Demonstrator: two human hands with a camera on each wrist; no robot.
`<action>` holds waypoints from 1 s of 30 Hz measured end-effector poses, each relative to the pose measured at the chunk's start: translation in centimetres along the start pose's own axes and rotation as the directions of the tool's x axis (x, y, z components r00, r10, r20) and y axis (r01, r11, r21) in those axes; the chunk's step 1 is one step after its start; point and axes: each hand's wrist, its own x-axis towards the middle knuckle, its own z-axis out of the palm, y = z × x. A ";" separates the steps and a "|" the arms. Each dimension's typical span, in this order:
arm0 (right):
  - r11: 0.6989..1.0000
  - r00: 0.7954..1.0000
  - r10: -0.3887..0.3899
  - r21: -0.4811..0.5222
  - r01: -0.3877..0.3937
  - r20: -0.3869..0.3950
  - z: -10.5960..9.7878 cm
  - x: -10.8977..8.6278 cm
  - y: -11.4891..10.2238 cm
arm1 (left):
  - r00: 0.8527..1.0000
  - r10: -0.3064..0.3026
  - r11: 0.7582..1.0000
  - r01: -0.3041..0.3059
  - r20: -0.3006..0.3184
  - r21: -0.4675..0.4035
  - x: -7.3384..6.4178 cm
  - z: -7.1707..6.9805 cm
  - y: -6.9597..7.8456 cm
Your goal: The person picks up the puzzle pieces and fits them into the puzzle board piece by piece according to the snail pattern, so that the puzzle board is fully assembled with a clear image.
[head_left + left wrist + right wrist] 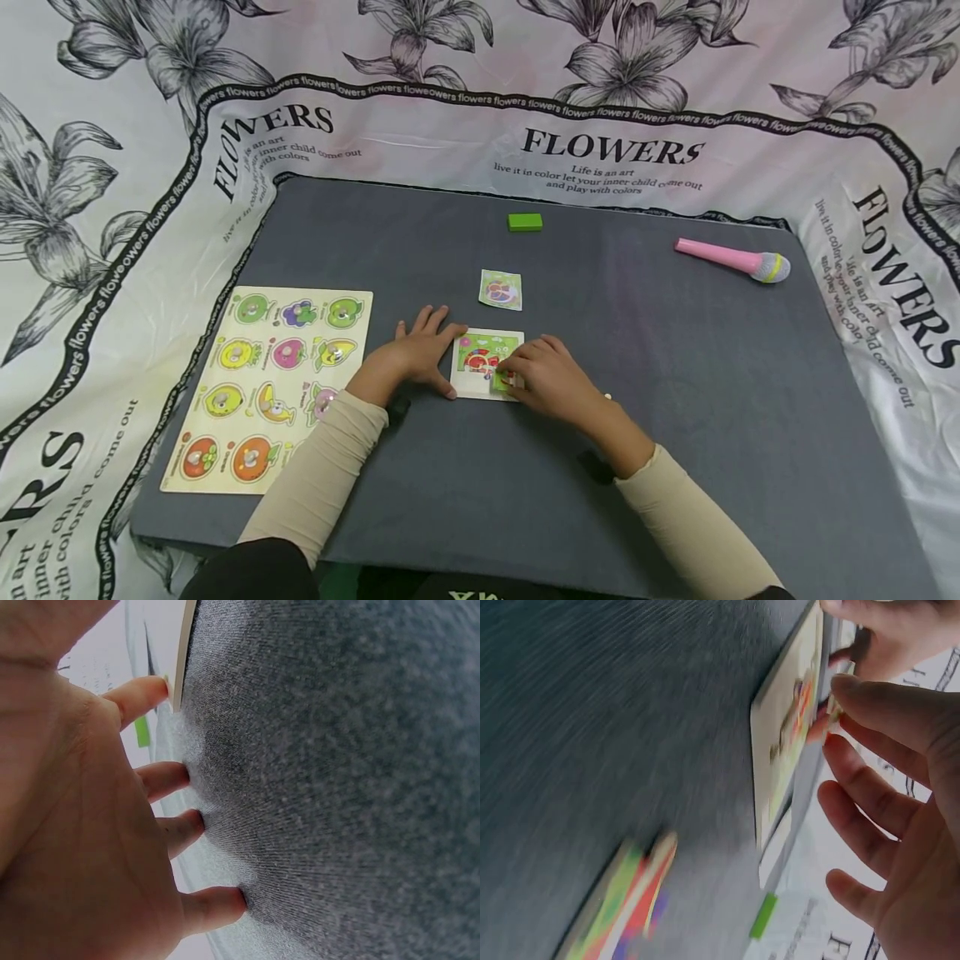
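A small pale puzzle board (468,384) with a green and red picture lies on the grey table in the head view. My left hand (422,357) is spread along its left side, thumb and index finger at the edge and the other fingertips down on the cloth, as the left wrist view shows. My right hand (555,379) pinches a small green puzzle piece (499,382) over the board's lower right part. In the right wrist view, thumb and index finger meet on the piece, which they mostly cover; the other fingers are loosely bent.
Left of the hands lies a cream fruit puzzle board (258,350). Beyond the small board are a square picture piece (500,290) and a green block (525,222). A pink toy microphone (731,260) lies far right. Blurred colourful pieces (622,900) show in the right wrist view.
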 end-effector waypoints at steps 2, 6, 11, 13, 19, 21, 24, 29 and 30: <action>1.000 1.000 -0.010 0.005 0.010 0.007 0.3 0.9 -0.5 | 1.000 0.004 1.000 -0.004 0.002 0.003 0.0 0.0 0.0; 0.999 0.999 -0.038 0.002 0.038 0.019 1.0 2.2 -1.1 | 1.000 0.012 1.000 -0.012 -0.001 0.004 0.1 0.0 0.1; 0.999 0.999 -0.047 0.007 0.047 0.019 1.7 3.0 -1.5 | 1.000 0.017 1.000 -0.017 -0.004 0.002 0.2 0.0 0.0; 0.999 0.999 -0.045 0.025 0.044 0.016 1.9 3.1 -1.5 | 1.000 0.018 1.000 -0.018 -0.006 0.004 0.2 0.0 0.0; 0.998 0.998 -0.052 0.045 0.051 0.024 2.4 3.3 -1.6 | 1.000 0.019 1.000 -0.019 -0.004 0.009 0.2 0.0 -0.1; 0.998 0.998 -0.055 0.041 0.054 0.023 2.5 3.4 -1.7 | 1.000 0.018 1.000 -0.018 -0.003 0.008 0.2 -0.1 -0.1; 0.998 0.998 -0.054 0.033 0.053 0.021 2.6 3.5 -1.8 | 1.000 0.014 1.000 -0.014 -0.005 0.005 0.2 -0.1 -0.1; 0.998 0.998 -0.054 0.015 0.053 0.029 2.7 3.6 -2.0 | 1.000 0.014 1.000 -0.014 -0.002 0.001 0.1 -0.1 -0.1; 0.998 0.998 -0.056 0.011 0.055 0.031 2.7 3.6 -2.0 | 1.000 0.014 1.000 -0.014 -0.002 0.001 0.1 -0.1 -0.1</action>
